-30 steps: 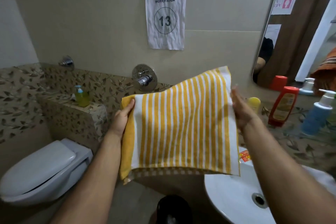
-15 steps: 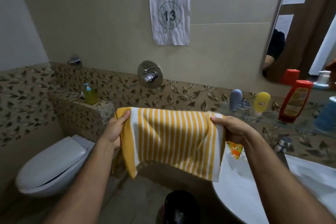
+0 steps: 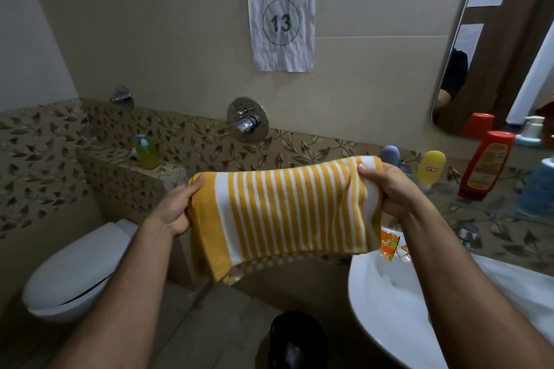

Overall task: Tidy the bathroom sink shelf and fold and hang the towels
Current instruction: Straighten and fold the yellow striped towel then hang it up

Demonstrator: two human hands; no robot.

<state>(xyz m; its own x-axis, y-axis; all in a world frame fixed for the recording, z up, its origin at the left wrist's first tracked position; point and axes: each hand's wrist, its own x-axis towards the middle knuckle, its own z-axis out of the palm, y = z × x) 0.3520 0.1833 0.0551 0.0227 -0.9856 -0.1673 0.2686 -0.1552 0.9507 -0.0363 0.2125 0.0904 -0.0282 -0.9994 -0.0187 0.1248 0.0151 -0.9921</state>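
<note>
The yellow-striped towel (image 3: pixel 287 213) hangs folded in mid-air between both grips, its left edge pinched in the left hand (image 3: pixel 174 210) and its right edge bunched in the right hand (image 3: pixel 389 189), just left of the white sink (image 3: pixel 389 308).

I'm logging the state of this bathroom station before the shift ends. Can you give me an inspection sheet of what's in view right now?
Surface: glass shelf under the mirror, carrying bottles.
Job's things: yellow striped towel held up, folded over, hanging in the air over the floor, left of the sink.
Clutter: orange sachet on the sink rim; red bottle, yellow bottle and grey bottle on the shelf; green soap bottle on the tiled ledge.
Hands: left hand and right hand each grip an upper end of the towel.
Cables: nothing seen.
Surroundings: toilet, lid shut; workstation 13 sign.
</note>
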